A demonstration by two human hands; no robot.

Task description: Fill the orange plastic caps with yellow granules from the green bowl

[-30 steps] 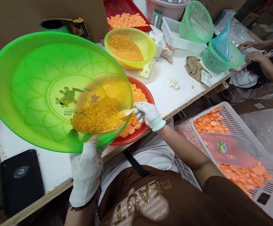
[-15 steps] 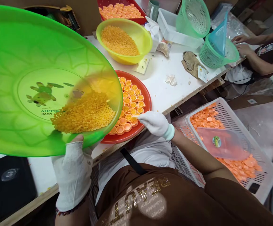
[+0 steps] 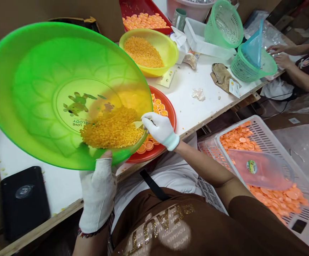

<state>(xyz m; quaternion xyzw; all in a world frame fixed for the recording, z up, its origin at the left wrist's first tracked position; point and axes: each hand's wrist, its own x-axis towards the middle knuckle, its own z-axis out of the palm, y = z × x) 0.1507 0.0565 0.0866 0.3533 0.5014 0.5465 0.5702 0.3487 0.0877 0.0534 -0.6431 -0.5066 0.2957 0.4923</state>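
Note:
My left hand (image 3: 98, 192), in a white glove, grips the near rim of a large green basin (image 3: 37, 71), thumb over the edge and fingers hidden beneath. The basin is tilted, and small yellow pellets (image 3: 114, 129) are heaped at its lower right side. Also gloved, my right hand (image 3: 158, 128) is closed around a small pale scoop or spoon (image 3: 137, 124), whose tip is at the edge of the pellets. Partly behind the basin lies a round red tray (image 3: 172, 113) with rows of small orange cups (image 3: 149, 145); some hold yellow pellets.
A yellow bowl (image 3: 170, 53) of pellets and a red tray (image 3: 125, 10) of orange pieces stand behind. A black tablet-like object (image 3: 23, 206) lies at left. Right are a crate (image 3: 266, 135) of orange pieces, green baskets (image 3: 246, 67) and another person's hands (image 3: 281, 57).
My right hand has moved from above the orange cups left to the pellets in the basin, carrying the scoop. The basin appears lower and farther right in view.

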